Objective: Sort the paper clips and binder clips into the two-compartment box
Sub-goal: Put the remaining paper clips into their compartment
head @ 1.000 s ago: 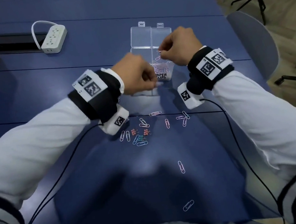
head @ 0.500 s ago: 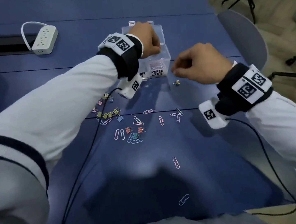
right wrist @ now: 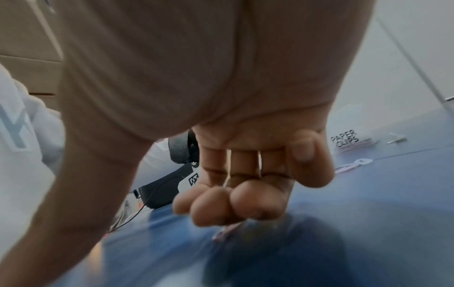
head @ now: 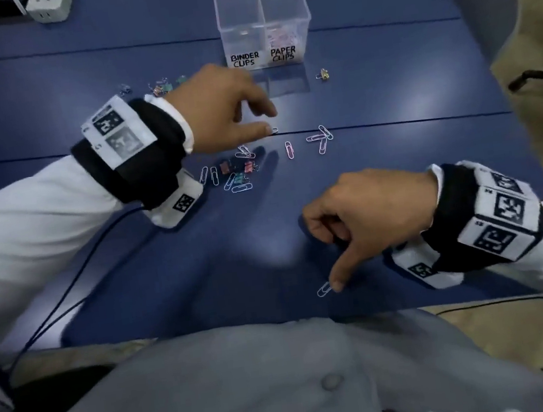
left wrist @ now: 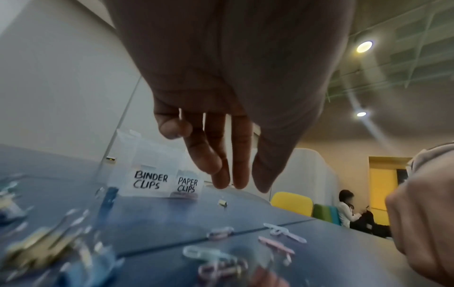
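Note:
The clear two-compartment box (head: 264, 33) stands at the table's far middle, labelled BINDER CLIPS on the left and PAPER CLIPS on the right; pink paper clips lie in the right half. My left hand (head: 269, 121) hovers low in front of it with fingers straight, its thumb tip beside a paper clip (head: 274, 131) on the table seam. My right hand (head: 325, 257) is near the front edge, fingers curled down. Its thumb presses a pale blue paper clip (head: 324, 289). In the right wrist view a pink paper clip (right wrist: 226, 231) shows under the curled fingertips (right wrist: 221, 205).
Loose paper clips and small binder clips (head: 238, 172) lie below my left hand, with more paper clips (head: 321, 138) to the right. A gold binder clip (head: 323, 74) sits right of the box and several binder clips (head: 161, 87) left of it. A power strip (head: 47, 7) is far left.
My left hand came back from over the box and dropped to the clips by the seam. My right hand pulled back toward me and came down on the two nearest paper clips.

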Demonstrator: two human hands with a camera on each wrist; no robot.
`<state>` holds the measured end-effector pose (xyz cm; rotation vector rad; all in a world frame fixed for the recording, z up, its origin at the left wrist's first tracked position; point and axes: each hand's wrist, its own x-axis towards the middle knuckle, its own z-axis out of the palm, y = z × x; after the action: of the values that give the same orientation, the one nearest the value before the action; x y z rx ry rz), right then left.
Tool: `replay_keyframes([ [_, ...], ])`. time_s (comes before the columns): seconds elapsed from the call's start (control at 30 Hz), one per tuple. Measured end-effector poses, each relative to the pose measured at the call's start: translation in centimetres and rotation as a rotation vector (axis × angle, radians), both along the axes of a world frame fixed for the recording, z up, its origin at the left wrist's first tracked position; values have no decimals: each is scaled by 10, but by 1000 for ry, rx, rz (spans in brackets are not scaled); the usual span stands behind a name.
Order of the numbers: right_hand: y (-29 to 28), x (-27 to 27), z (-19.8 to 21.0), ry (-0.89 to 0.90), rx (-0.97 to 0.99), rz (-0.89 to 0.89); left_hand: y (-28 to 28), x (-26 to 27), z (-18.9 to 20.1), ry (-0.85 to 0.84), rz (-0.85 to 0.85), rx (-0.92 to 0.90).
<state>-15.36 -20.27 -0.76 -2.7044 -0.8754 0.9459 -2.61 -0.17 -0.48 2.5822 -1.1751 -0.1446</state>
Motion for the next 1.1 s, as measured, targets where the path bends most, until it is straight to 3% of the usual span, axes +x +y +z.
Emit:
replay_keyframes([
  [0.13, 9, 0, -10, -51, -30, 24, 8, -4, -11, 15, 41, -20],
  [0.43, -16, 61, -10, -139, 98, -367, 14, 1, -15, 103, 17, 61],
  [0.77, -31, 95, -11, -358, 147, -484, 28, 6, -16, 172, -37, 112],
  [0.97, -25, 95, -10, -297, 43, -467, 42, 16, -16, 250, 25, 97],
  [1.1, -2, 89, -7, -277, 60, -348, 47, 17, -12, 283, 32, 63],
])
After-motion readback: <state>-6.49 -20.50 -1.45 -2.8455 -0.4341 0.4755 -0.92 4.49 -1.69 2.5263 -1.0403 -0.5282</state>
